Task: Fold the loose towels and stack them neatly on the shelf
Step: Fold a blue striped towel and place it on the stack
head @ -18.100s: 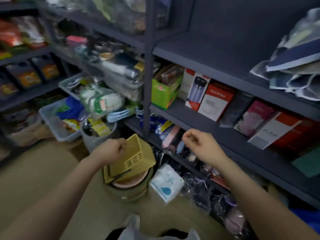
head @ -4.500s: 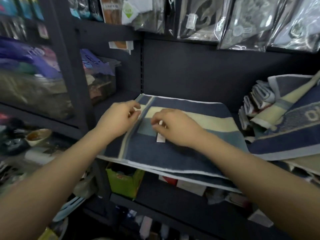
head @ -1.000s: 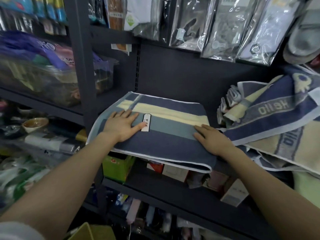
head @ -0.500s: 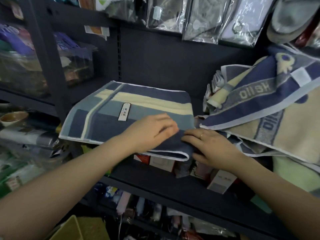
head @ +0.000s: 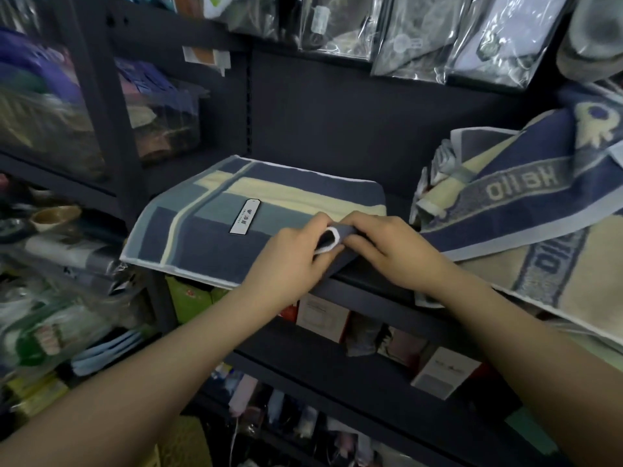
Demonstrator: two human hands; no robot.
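A blue, grey and cream patchwork towel point(head: 215, 230) lies half-folded on the dark shelf point(head: 374, 291), its left edge hanging past the shelf front, a white label on top. My left hand point(head: 286, 261) and my right hand point(head: 394, 254) both pinch the towel's front right corner, which is lifted and curled over between them. To the right, a loose heap of blue and cream "Hello" towels point(head: 526, 227) spills over the shelf edge.
Bagged goods point(head: 438, 38) hang above the shelf. A dark upright post point(head: 101, 106) stands at the left with cluttered shelves beyond it. Boxes point(head: 323, 318) sit on the shelf below. The shelf back behind the towel is bare.
Both hands met at the towel's right front corner and lifted it, curling the edge over. Before, they pressed flat on the towel, one at each side.
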